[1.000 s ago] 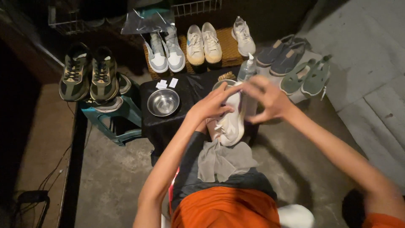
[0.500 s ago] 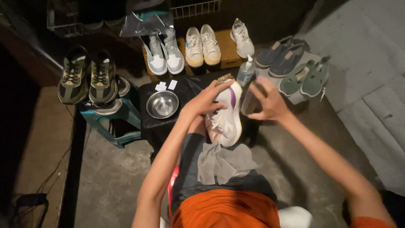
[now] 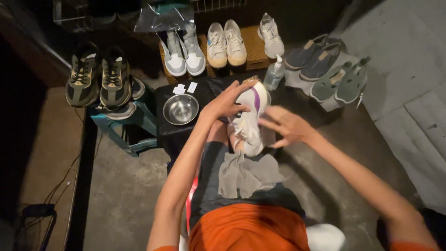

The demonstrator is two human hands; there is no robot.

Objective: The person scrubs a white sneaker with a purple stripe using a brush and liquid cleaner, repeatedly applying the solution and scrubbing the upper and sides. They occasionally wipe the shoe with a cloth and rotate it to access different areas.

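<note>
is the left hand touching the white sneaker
Touching. The head view shows the left hand laid over the toe end of the white sneaker, fingers wrapped on its upper with no gap.

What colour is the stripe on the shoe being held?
Purple, on a mostly white shoe; the stripe shows near its far end in the head view.

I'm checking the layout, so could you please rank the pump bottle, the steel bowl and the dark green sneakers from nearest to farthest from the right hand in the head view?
From the right hand:
1. Pump bottle, just beyond it.
2. Steel bowl, left, past the white sneaker.
3. Dark green sneakers, far left on the stool.
</note>
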